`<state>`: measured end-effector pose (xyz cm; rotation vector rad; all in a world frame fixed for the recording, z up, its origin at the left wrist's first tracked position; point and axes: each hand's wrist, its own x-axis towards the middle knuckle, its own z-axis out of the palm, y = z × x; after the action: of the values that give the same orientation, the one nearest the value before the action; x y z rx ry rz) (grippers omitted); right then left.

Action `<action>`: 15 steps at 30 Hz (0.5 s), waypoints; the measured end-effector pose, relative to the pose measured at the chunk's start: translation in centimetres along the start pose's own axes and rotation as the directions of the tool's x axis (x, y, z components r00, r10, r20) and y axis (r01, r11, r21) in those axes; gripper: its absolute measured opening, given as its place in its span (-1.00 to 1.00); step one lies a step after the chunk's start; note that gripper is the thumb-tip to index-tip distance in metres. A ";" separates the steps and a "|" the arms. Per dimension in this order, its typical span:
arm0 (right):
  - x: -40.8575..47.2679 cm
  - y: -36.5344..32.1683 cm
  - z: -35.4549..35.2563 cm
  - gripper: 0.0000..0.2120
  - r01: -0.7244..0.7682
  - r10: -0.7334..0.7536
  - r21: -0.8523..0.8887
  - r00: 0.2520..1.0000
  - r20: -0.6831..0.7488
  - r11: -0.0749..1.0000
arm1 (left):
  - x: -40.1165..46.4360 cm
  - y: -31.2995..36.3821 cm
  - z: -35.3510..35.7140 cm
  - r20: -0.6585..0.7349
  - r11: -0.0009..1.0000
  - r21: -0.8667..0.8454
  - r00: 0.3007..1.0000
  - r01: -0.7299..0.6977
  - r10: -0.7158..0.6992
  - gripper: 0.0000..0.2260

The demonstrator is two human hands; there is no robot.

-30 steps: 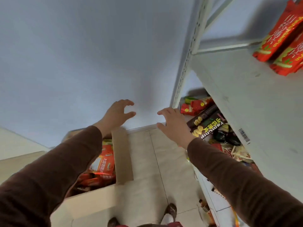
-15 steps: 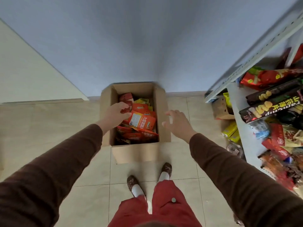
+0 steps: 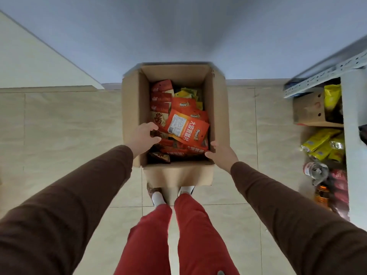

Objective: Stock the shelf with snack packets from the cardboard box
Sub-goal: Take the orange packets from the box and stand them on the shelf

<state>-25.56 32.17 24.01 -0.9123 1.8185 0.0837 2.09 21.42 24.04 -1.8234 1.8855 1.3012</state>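
Both hands are now dropping further into the scene than half a second ago, reaching the box (image 3: 132, 108), which is sitting on the floor just beyond the person's feet. The left hand (image 3: 143, 136) is hanging over the near-left inside of the box, its fingers curling loosely over the packets (image 3: 185, 127), pinching nothing that I can see. The right hand (image 3: 222, 154) is lying at the near-right corner of the box, fingers hooking toward the rim; whether they are already touching a packet is too hidden to tell. Orange packets are lying jumbled and overlapping, filling much of the box. The shelf (image 3: 355, 175) is standing to the right, already carrying bags. To do this step well, I judge that the left hand should be closing on the topmost loose packet by its edge rather than digging under the pile, while the right hand is steadying the box.
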 end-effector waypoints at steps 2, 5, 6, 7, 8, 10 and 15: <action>2.4 0.4 1.8 -0.46 -0.026 0.026 -0.001 1.000 0.010 1.000 | 2.6 -1.6 1.3 0.027 0.999 0.053 1.000 -0.002 0.001 -0.61; 6.3 0.8 4.4 -0.45 -0.022 0.023 -0.078 1.000 0.007 0.997 | 6.8 -4.1 3.7 0.073 0.988 0.152 0.997 -0.021 0.010 -0.57; 7.8 1.0 5.2 -0.44 -0.023 0.023 -0.108 1.000 -0.006 0.994 | 8.2 -5.0 4.5 0.094 0.982 0.190 0.996 -0.027 0.009 -0.56; 9.2 1.2 6.0 -0.43 -0.021 0.017 -0.139 1.000 -0.024 0.990 | 9.5 -5.8 5.2 0.113 0.972 0.230 0.994 -0.039 0.013 -0.53; 10.6 1.4 6.8 -0.42 -0.019 0.012 -0.172 0.999 -0.041 0.985 | 10.8 -6.6 6.0 0.132 0.960 0.276 0.991 -0.057 0.021 -0.51; 13.0 2.0 8.2 -0.43 -0.022 0.010 -0.226 0.998 -0.056 0.974 | 13.1 -8.0 7.5 0.162 0.922 0.372 0.986 -0.108 0.050 -0.48; 17.8 3.1 11.2 -0.63 -0.045 0.038 -0.282 0.999 -0.030 0.958 | 17.1 -10.6 10.6 0.184 0.789 0.581 0.977 -0.199 0.111 -0.59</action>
<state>-21.62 29.75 3.27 -1.0779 1.8782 0.3689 3.58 18.54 1.57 -1.2369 2.0825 0.7102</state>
